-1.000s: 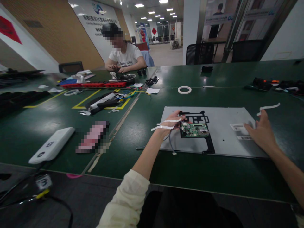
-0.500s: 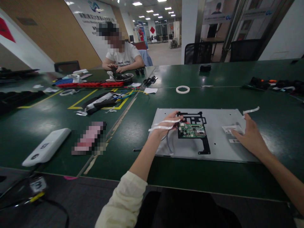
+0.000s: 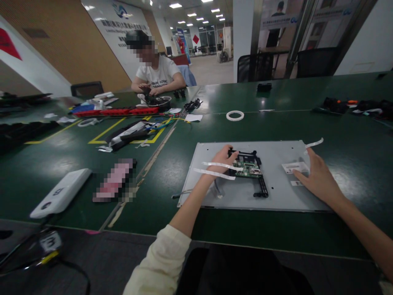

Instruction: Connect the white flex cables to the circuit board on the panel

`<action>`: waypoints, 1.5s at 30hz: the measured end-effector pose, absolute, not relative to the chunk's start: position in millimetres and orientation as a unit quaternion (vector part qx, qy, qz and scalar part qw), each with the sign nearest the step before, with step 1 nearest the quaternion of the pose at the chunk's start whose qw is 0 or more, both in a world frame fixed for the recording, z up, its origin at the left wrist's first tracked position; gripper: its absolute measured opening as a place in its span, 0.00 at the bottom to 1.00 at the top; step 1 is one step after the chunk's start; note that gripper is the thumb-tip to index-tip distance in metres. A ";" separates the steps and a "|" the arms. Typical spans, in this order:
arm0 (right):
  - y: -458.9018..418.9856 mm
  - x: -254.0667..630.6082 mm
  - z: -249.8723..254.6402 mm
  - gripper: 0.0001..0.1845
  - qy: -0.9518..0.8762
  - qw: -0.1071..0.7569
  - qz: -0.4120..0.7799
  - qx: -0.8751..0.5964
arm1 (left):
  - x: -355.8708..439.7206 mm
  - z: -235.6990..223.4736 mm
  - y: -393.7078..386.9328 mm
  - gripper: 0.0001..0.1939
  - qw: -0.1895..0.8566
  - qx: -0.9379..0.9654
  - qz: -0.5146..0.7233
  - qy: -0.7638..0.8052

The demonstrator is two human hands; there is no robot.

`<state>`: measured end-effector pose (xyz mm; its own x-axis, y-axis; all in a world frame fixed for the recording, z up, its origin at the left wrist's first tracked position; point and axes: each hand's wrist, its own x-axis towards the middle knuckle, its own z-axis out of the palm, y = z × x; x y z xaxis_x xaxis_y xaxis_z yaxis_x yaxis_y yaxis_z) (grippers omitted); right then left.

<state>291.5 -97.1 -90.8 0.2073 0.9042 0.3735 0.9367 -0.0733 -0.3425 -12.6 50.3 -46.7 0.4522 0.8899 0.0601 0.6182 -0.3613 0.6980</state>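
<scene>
Resting left hand (image 3: 222,159) on circuit board (image 3: 249,168), grip loose; right hand (image 3: 317,180) flat on metal panel (image 3: 276,188), fingers apart.

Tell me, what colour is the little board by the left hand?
Green circuit board, seen in the head view.

An electronics assembly workshop is shown. A long green workbench (image 3: 276,229) is marked with yellow lines (image 3: 106,131), and a metal panel (image 3: 276,192) with a circuit board (image 3: 249,169), a tape roll (image 3: 235,116) and cables (image 3: 162,122) are laid on it. A co-worker (image 3: 156,73) is seated far left.
</scene>
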 end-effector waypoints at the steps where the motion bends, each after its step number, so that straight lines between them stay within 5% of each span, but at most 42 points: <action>1: -96.8 291.9 -91.4 0.45 -0.630 0.258 -0.030 -0.732 | -13.0 -45.7 49.6 0.20 0.275 0.807 0.222 0.474; 5: -96.1 292.7 -92.5 0.45 -0.629 0.258 -0.031 -0.732 | -16.7 -38.1 47.1 0.26 0.212 0.848 0.204 0.441; 15: -95.0 294.6 -95.5 0.45 -0.634 0.264 -0.025 -0.727 | -41.8 -24.7 47.8 0.59 0.366 0.897 0.057 0.242; 45: -100.2 290.1 -89.5 0.42 -0.640 0.260 -0.033 -0.722 | -27.7 -33.9 42.6 0.54 0.356 0.892 0.105 0.259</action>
<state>290.1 -100.2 -89.5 0.1782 0.9075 0.3803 0.9420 -0.0456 -0.3325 -27.7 42.6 -33.9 0.8441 0.5362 0.0021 0.3871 -0.6121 0.6895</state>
